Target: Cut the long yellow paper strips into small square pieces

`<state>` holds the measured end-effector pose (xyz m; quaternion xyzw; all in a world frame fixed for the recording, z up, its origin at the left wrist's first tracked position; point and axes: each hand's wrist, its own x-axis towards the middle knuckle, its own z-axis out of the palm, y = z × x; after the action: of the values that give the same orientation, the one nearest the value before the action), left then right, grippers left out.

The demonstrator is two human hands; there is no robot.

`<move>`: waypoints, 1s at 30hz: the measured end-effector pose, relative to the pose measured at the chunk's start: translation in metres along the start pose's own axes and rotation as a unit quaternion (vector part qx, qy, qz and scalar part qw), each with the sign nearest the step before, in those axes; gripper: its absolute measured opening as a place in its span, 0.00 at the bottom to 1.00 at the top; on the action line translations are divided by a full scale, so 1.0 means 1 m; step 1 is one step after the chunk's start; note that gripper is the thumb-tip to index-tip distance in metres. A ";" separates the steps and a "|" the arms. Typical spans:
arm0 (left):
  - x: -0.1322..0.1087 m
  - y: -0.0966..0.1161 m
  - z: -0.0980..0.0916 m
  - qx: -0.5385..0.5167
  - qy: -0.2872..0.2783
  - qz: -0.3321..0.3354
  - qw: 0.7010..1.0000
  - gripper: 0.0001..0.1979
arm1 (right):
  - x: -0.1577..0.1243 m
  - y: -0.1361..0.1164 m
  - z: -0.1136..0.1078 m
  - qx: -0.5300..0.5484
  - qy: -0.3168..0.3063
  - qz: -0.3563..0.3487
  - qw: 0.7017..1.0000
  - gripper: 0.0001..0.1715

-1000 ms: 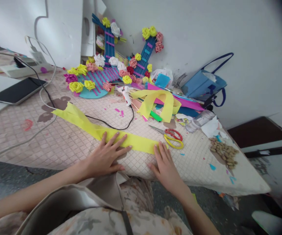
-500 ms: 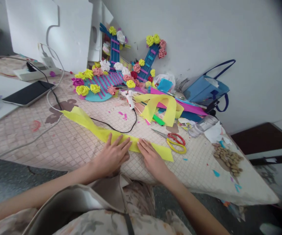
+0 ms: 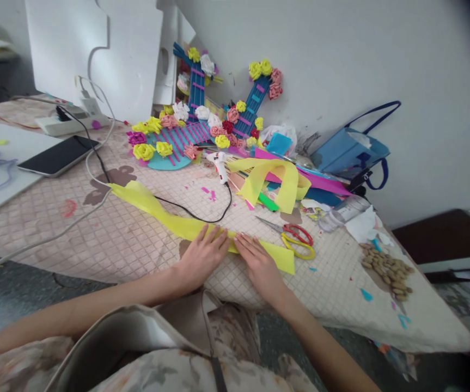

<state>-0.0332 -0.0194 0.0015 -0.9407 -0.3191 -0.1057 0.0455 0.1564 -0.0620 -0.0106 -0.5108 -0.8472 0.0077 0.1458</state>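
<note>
A long strip of yellow crepe paper [image 3: 161,218] lies across the quilted tablecloth near the front edge, its left end loosely rumpled and its right end flat. My left hand [image 3: 206,251] rests palm down on the strip's middle, fingers stretched out. Beside it, almost touching, my right hand [image 3: 258,265] presses the paper with flat fingers. Red-and-yellow-handled scissors [image 3: 298,240] lie just beyond the strip's right end. Behind the strip sits a white glue gun [image 3: 219,167] with a black cord.
Paper-flower letter shapes [image 3: 173,136] stand at the back. A looped yellow strip [image 3: 273,174] lies on coloured paper to the right. A phone [image 3: 58,155] and a power strip [image 3: 69,121] are left, with cables trailing. Peanuts [image 3: 388,269] and a blue bag [image 3: 351,149] are right.
My left hand has slid right along the yellow strip, closer to my right hand, with its fingers less spread. The whole view has shifted slightly. Both hands stay on the paper.
</note>
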 end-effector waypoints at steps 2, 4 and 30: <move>0.006 0.003 0.001 -0.005 0.005 0.008 1.000 0.18 | -0.006 0.001 -0.004 0.002 0.015 0.000 1.000 0.35; 0.008 0.002 0.002 -0.011 0.010 0.012 1.000 0.17 | -0.015 0.003 -0.008 0.000 0.018 -0.004 1.000 0.35; -0.056 -0.049 -0.003 -0.070 -0.071 0.036 0.994 0.24 | -0.032 0.003 -0.029 -0.013 -0.059 -0.012 0.998 0.33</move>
<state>-0.1068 -0.0143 -0.0073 -0.9576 -0.2793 -0.0585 -0.0392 0.1802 -0.0920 0.0088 -0.5014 -0.8602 0.0252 0.0893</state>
